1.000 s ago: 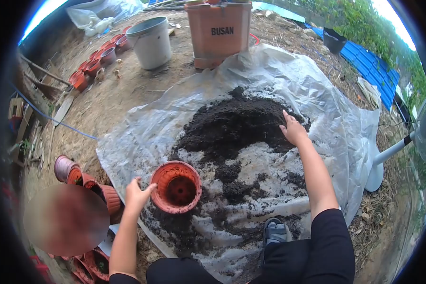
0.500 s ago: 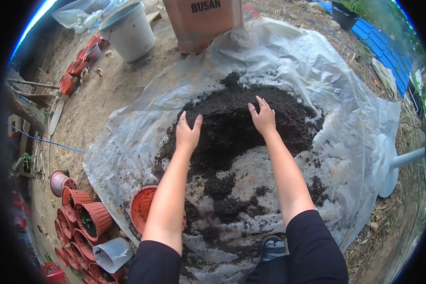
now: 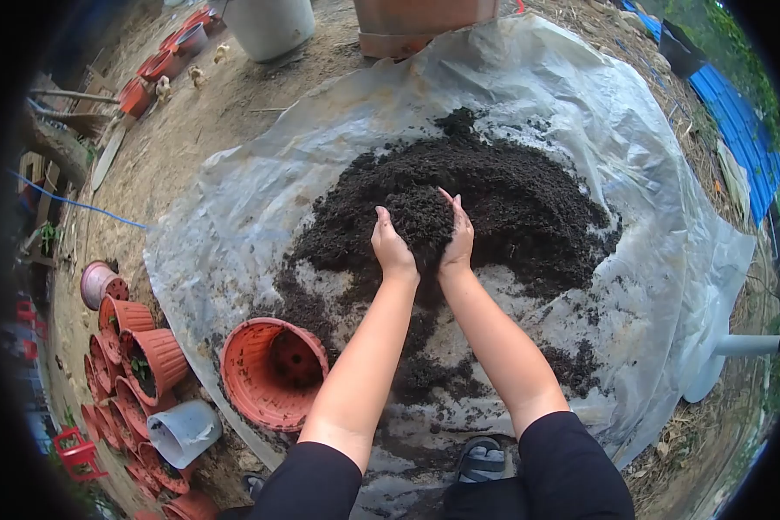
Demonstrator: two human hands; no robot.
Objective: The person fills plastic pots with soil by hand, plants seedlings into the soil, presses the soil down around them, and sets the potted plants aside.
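Observation:
Dark potting soil (image 3: 529,204) lies heaped on a clear plastic sheet (image 3: 260,208). My left hand (image 3: 393,247) and my right hand (image 3: 458,238) are cupped together around a mound of this soil (image 3: 420,217) at the heap's near side. Their wrists nearly meet, and the fingers are partly buried or hidden by the soil. A reddish-brown plastic pot (image 3: 273,373) stands on the sheet to the left of my left forearm; its inside shows drain holes and a little soil.
Several stacked and tipped pots (image 3: 152,364) lie at the left with a whitish container (image 3: 185,433). A grey-white bucket (image 3: 269,26) and a large terracotta-coloured bin (image 3: 420,26) stand beyond the sheet. At the right is a shovel-like tool (image 3: 737,347). My sandalled foot (image 3: 481,459) is near the sheet's front.
My hands have come together from wide apart and now cup a mound of soil. The view has shifted, so the red-brown pot shows more fully beside my left arm.

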